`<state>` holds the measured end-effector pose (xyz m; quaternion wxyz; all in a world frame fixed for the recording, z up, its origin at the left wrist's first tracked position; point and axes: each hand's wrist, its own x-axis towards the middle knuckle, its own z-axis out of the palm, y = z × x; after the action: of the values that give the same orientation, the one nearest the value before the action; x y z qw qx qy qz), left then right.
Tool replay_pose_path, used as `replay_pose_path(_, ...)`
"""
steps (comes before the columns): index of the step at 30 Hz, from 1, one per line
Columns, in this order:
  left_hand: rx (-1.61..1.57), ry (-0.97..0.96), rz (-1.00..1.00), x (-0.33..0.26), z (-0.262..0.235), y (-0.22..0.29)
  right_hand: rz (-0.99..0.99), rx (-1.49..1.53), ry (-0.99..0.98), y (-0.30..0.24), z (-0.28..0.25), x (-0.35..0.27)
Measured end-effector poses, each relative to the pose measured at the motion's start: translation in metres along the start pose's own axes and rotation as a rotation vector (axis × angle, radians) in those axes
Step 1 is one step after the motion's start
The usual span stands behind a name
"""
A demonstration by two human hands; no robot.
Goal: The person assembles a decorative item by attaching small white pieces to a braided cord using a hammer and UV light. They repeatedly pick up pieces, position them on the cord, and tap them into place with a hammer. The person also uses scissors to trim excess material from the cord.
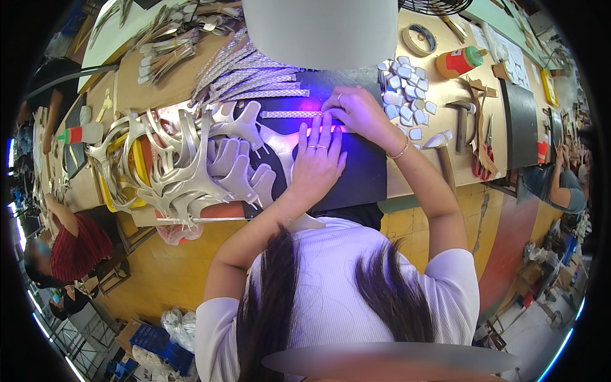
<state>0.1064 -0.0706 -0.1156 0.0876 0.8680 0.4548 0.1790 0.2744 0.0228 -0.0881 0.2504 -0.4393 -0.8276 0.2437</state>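
My left hand [318,156] lies with its fingers stretched out and nearly flat across the narrow strap of a silvery leather cut-out piece [278,141], on a black board [359,175]. Purple and red light falls on the fingers and strap. Just beyond, my right hand [358,114] is bent, its fingertips drawn together at the right end of a silver braided strap [289,114]. What lies between those fingertips is hidden. Above both hands hangs a white rounded lamp housing [321,32], covering part of the table.
Silvery cut-out pieces [184,153] overlap at left, with more braided straps [248,73] behind. At right are small pale pads [407,89], a tape roll [419,39], a red-and-green bottle [459,62], a hammer [464,118] and red-handled scissors [485,159]. Another person [70,245] sits left.
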Motion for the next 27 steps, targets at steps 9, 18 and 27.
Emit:
replay_pose_path(9, 0.032, 0.006, 0.013, 0.001, 0.0, 0.0, 0.136, 0.143, -0.114, 0.011, -0.027, -0.005)
replay_pose_path(18, 0.018, 0.0, 0.006, 0.003, -0.006, 0.0, 0.173, 0.104, -0.096, 0.019, -0.026, -0.025)
replay_pose_path(27, -0.038, 0.108, -0.029, 0.025, -0.008, -0.006, 0.128, -0.032, -0.113, 0.015, -0.026, -0.026)
